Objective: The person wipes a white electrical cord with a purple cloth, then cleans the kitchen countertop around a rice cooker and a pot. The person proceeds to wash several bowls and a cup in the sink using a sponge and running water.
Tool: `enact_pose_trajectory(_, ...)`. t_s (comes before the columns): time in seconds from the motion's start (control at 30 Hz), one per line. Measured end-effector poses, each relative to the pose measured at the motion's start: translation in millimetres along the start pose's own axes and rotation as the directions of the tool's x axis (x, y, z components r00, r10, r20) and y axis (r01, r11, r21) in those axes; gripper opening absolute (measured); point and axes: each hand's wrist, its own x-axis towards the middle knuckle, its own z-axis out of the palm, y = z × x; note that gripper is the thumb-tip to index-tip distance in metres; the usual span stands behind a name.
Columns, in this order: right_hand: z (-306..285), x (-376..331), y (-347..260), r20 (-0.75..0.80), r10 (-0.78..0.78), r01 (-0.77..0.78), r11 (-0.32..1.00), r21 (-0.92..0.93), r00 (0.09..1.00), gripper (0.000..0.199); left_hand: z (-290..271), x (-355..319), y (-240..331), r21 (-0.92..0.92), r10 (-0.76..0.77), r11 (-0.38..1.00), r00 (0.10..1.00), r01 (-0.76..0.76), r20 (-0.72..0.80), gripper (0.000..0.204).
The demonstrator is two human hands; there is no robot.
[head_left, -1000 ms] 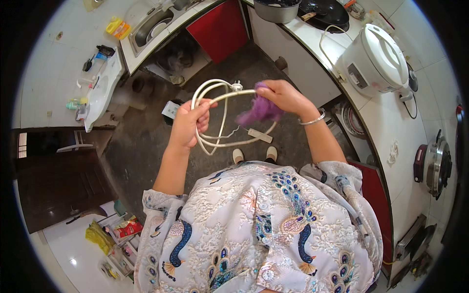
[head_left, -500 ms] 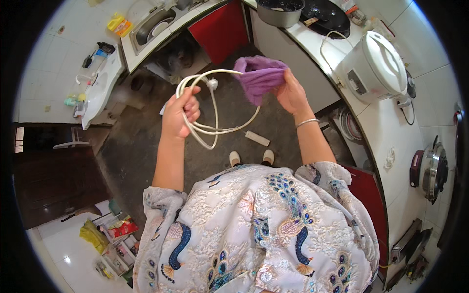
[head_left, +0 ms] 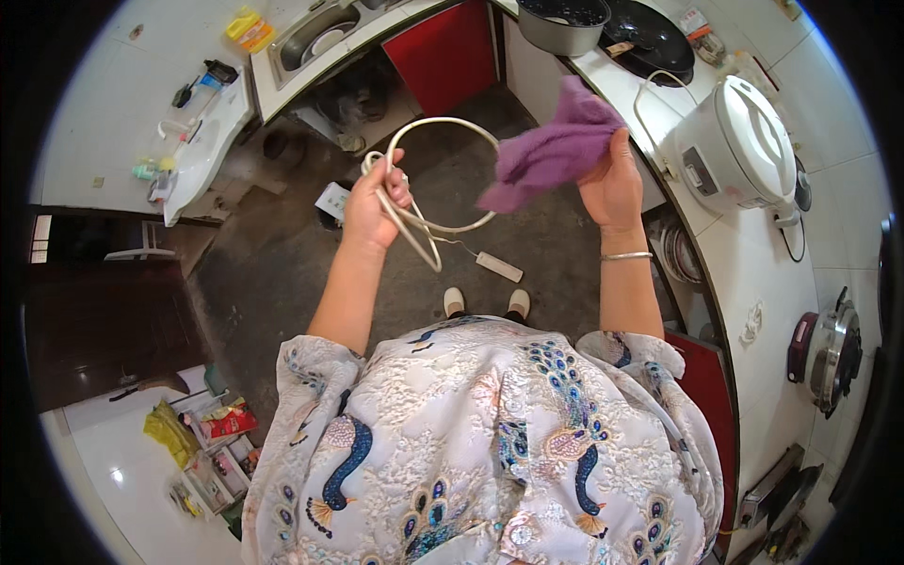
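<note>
Loops of smooth, round, cream-coloured cable (head_left: 443, 120) extend from the gripping left hand (head_left: 374, 202) toward the right hand (head_left: 610, 188), which holds crumpled purple cloth (head_left: 556, 151) overlapping the loop's right side.

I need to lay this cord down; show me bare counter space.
The right counter is bare between the cooker and the white wad, and again just nearer than the wad. Crowded: the far end, with the pot and black pan.

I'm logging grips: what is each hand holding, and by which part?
Left hand: coiled cream-white cable, where its loops gather. Right hand: purple fabric cloth, near its right edge.
</note>
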Motion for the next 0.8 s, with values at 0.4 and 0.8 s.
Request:
enact_pose_trajectory(0.4,-32.2,-10.0,-31.3,0.081,0.075,-0.097,0.94,0.326,0.994,0.063,-3.1,7.1,-5.2,-0.052,-0.092,0.994,0.989,0.098,0.113,0.027)
enact_pose_trajectory(0.8,-2.4,-18.5,106.7,0.005,0.337,-0.263,0.744,-0.614,0.942,0.046,23.2,15.4,-35.4,-0.255,-0.023,0.967,0.999,0.028,0.024,0.029)
